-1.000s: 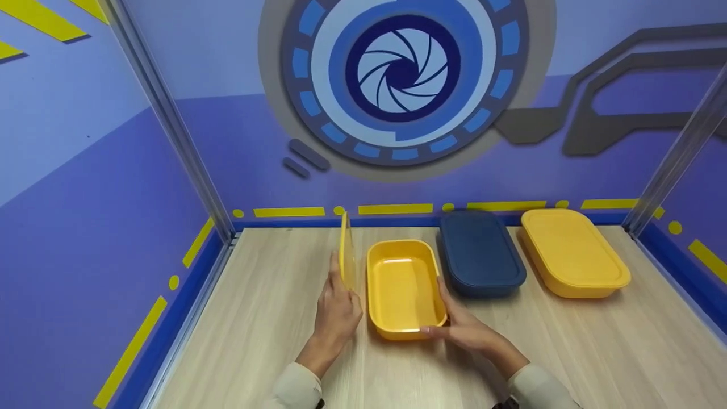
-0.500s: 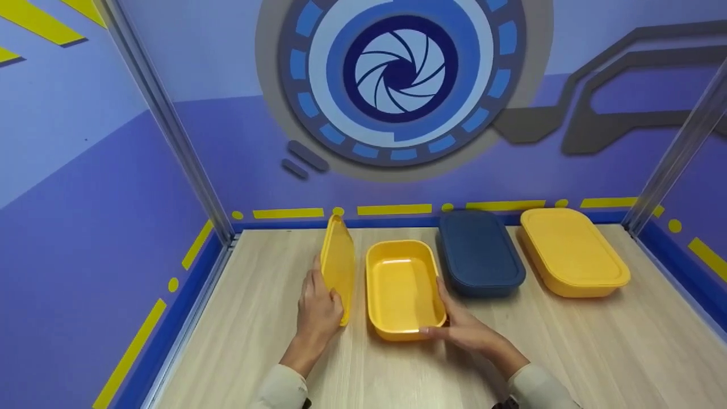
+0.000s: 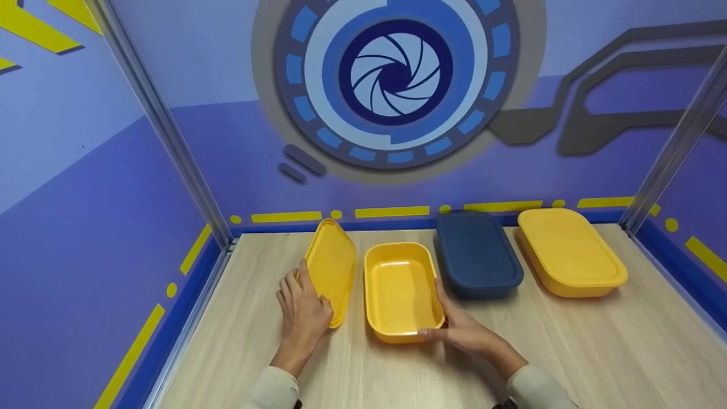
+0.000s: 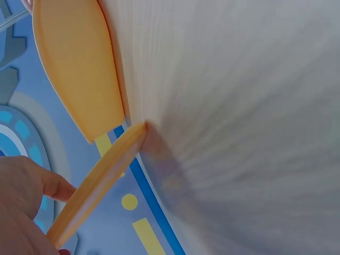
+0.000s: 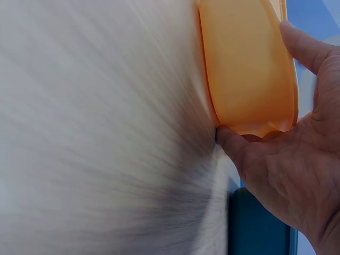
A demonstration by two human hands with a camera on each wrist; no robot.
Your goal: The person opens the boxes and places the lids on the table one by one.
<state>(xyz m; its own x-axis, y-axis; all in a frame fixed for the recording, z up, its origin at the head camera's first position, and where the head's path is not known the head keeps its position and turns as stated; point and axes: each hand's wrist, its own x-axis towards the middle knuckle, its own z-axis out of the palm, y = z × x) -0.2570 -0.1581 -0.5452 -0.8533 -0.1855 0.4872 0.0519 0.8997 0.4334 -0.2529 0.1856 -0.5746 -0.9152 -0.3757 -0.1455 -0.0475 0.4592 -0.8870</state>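
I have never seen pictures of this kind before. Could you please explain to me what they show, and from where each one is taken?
There is no machine here: a person works with two bare hands. The wide picture comes from a camera worn on the head, looking forward and down. The two closer ones come from cameras on the wrists, each looking at that hand's work.

On the light wooden-looking table stand three food containers: an open yellow container, then, to its right, a closed dark blue container and a closed yellow container. The left hand holds a yellow lid, tilted up on its side beside the open container. The right hand holds that container at its near right corner.
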